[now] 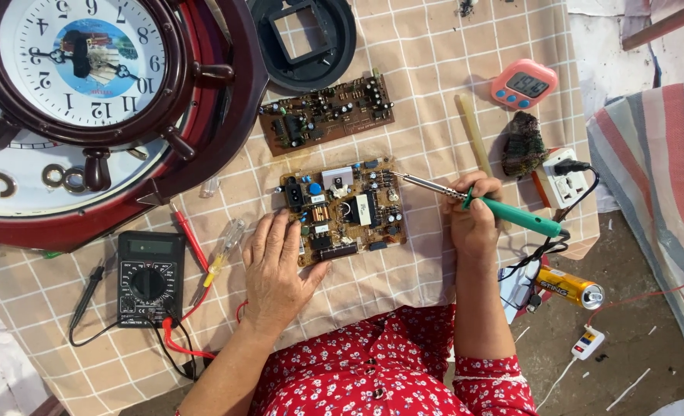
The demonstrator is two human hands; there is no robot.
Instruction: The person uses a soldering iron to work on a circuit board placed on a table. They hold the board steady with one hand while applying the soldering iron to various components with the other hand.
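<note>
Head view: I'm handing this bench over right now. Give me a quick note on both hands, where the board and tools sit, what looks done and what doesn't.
Left hand: flat on the checked cloth, fingertips pressing the lower left edge of the near circuit board.
Right hand: gripping the green-handled soldering iron, its tip at the board's upper right corner.
Nearby: second circuit board farther up, black multimeter with leads at left, yellow-handled screwdriver beside the left hand, pink timer upper right.
Done: board laid out and steadied, iron in hand.
Left: whether any joint has been worked cannot be told from here.
</note>
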